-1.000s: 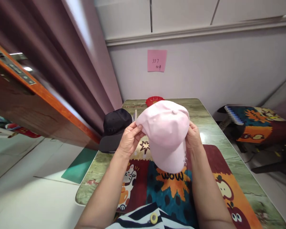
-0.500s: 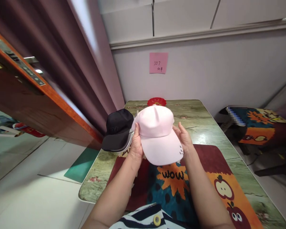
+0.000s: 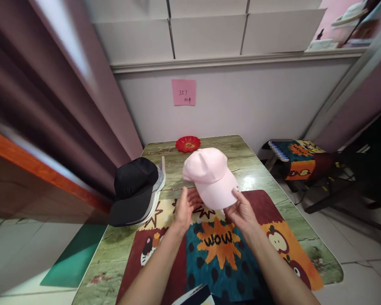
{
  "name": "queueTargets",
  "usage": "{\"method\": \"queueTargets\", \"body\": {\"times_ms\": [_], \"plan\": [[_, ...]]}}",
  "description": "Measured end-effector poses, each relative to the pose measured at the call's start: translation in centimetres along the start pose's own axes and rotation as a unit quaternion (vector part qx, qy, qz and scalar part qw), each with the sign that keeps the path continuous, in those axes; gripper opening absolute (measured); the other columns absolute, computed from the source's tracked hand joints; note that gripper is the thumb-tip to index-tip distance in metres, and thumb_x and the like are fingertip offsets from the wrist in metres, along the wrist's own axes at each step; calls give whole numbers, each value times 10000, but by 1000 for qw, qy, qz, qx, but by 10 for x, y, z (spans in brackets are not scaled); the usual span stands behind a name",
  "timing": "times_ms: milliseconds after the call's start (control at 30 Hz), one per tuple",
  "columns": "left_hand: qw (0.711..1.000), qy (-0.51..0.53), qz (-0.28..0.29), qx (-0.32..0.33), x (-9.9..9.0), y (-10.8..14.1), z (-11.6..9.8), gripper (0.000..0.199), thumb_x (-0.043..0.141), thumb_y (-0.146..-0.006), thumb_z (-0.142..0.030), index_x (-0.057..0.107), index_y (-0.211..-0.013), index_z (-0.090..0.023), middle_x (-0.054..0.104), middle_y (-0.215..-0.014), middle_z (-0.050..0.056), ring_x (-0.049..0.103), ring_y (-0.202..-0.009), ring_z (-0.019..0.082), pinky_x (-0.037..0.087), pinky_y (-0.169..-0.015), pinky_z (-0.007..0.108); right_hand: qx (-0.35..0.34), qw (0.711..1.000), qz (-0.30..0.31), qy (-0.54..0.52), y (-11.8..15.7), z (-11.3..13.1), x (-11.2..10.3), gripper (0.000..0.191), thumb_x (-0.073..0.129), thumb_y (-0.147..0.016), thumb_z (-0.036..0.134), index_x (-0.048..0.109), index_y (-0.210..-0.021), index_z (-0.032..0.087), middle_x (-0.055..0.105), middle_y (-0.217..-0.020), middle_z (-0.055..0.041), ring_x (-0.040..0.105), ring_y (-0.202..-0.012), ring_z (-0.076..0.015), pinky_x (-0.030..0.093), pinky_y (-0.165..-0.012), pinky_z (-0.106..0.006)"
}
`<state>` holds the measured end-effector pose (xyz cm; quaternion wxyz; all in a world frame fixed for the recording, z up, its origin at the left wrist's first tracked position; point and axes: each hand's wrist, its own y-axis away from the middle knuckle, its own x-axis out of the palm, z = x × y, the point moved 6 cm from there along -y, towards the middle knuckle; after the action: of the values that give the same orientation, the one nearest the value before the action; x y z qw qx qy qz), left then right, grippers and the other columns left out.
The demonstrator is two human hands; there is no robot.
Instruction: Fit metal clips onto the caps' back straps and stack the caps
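Observation:
A pale pink baseball cap [image 3: 209,169] is held above the table, its brim tilted down toward the lower right. My right hand [image 3: 241,210] pinches the brim's right edge, thumb on top and fingers beneath, near some small dark marks. Beside the brim's left edge is my left hand [image 3: 186,208], its thumb and fingers apart; a fingertip near the brim may touch it. A black cap [image 3: 135,180] tops a stack with grey and white caps under it, to the left of my left hand.
The wood-patterned table [image 3: 101,258] bears a colourful mat [image 3: 216,254] and a red scalloped dish [image 3: 188,144] at the back. A pink note [image 3: 183,92] is on the wall. Curtain and door stand left; a cloth-covered stool [image 3: 300,159] is at right.
The pink cap has turned, its brim swinging toward the right. My left hand has come off the cap's side, and my right hand now grips the brim edge. The view has shifted right.

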<state>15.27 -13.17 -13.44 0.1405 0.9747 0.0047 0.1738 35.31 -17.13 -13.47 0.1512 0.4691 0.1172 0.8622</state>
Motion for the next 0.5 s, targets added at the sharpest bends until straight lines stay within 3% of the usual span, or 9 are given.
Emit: {"method": "queueTargets", "body": {"times_ms": [67, 200, 333, 500], "plan": [[981, -180, -30, 72, -13, 7, 12, 441, 788, -713, -544, 701, -958, -187, 718, -895, 85, 653, -699, 193, 543, -668, 317, -41, 999, 10, 14, -28, 33, 1, 408, 765, -830, 188, 613, -1198, 275, 781, -1090, -17, 734, -1062, -196, 656, -872, -309], [900, -372, 33, 225, -14, 18, 23, 180, 659, -838, -363, 720, -936, -224, 690, -994, 75, 654, -802, 202, 544, -706, 319, -113, 991, -55, -35, -86, 91, -4, 214, 709, -876, 152, 652, -1074, 214, 792, -1005, -9, 759, -943, -153, 645, -849, -259], [872, -420, 59, 247, -13, 15, 25, 180, 570, -895, -317, 704, -893, -197, 681, -992, 71, 646, -778, 172, 535, -658, 282, -139, 978, -155, -25, -122, 116, -36, 152, 700, -880, 120, 650, -997, 203, 783, -943, 19, 755, -833, -112, 634, -812, -228], [867, -424, 57, 253, -11, 12, 22, 197, 559, -904, -312, 694, -832, -187, 675, -937, 58, 619, -703, 144, 518, -618, 256, -127, 958, -258, 2, -124, 118, -106, 141, 703, -867, 113, 618, -938, 200, 753, -833, 31, 725, -676, -109, 644, -679, -246]]}}
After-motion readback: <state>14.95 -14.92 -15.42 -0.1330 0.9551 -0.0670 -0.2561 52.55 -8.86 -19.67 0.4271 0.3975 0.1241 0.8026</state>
